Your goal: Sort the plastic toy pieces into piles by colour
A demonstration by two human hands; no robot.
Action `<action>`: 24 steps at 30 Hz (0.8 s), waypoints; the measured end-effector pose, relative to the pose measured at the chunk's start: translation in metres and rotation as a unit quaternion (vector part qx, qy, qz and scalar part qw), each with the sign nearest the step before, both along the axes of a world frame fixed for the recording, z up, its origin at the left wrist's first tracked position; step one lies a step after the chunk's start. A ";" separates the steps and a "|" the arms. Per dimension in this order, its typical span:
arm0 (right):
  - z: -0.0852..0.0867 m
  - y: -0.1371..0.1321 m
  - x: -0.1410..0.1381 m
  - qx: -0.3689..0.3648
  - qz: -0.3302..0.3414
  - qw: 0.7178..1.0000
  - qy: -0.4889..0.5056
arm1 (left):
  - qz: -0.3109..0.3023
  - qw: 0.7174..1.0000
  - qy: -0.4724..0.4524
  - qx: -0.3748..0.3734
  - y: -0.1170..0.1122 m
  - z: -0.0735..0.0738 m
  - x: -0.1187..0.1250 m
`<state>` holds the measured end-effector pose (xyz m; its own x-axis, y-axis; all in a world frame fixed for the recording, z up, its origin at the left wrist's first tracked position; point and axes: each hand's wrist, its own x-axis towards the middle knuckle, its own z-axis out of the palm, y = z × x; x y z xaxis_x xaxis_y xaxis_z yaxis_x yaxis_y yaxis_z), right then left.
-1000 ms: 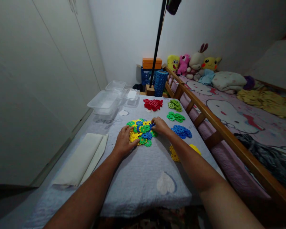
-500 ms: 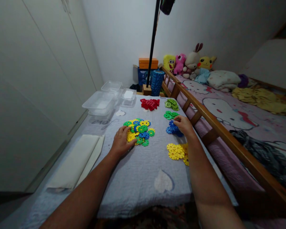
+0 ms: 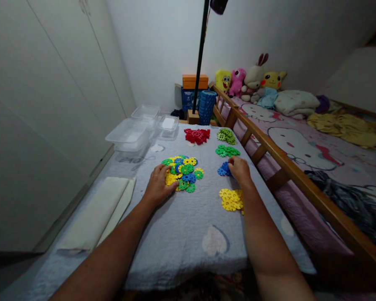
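Note:
A mixed pile of yellow, blue and green flat snowflake pieces [image 3: 184,171] lies on the grey quilted cover [image 3: 181,225]. My left hand [image 3: 158,186] rests with fingers spread on the pile's left edge. My right hand [image 3: 240,170] sits curled over the blue pile [image 3: 222,169], covering most of it; whether it holds a piece is hidden. Sorted piles lie around it: red [image 3: 196,136], light green [image 3: 225,135], dark green [image 3: 227,151] and yellow [image 3: 232,199].
Clear plastic tubs [image 3: 134,133] and lids [image 3: 168,124] stand at the far left. A folded white cloth [image 3: 97,215] lies at the left. A wooden bed rail [image 3: 288,167] runs along the right. A black pole [image 3: 199,62] rises at the back, near plush toys [image 3: 250,79].
My right hand left the mixed pile, travelled right to the blue pile and now rests on it. My left hand stayed on the mixed pile.

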<state>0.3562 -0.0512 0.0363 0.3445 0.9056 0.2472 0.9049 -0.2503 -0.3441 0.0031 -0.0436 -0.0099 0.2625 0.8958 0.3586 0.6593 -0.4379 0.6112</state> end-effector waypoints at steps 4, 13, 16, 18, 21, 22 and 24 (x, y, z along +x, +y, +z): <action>0.005 -0.004 -0.003 -0.005 0.005 0.999 -0.046 | -0.004 1.000 -0.003 -0.008 0.001 0.002 0.001; 0.014 -0.012 -0.077 -0.080 0.240 0.964 -0.082 | 0.002 1.000 0.001 -0.007 0.002 0.006 0.004; 0.007 -0.013 -0.100 -0.104 0.272 0.952 -0.095 | 0.011 1.000 0.003 0.002 0.002 0.005 0.004; 0.004 -0.014 -0.108 -0.116 0.273 0.949 -0.103 | 0.017 1.000 0.010 0.009 0.003 0.005 0.003; 0.003 -0.015 -0.110 -0.125 0.266 0.949 -0.110 | 0.028 0.999 0.029 0.009 0.003 0.006 0.003; 0.003 -0.015 -0.109 -0.122 0.262 0.951 -0.108 | 0.034 0.999 0.036 0.006 0.003 0.007 0.003; 0.005 -0.015 -0.107 -0.110 0.253 0.957 -0.094 | 0.049 0.997 0.052 -0.001 0.002 0.007 0.003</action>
<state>0.2489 -0.0658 0.0410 -0.1833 0.9820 0.0454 0.9702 0.1882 -0.1529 0.0063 -0.0414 -0.0027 0.2093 0.9196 0.3326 0.7584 -0.3673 0.5385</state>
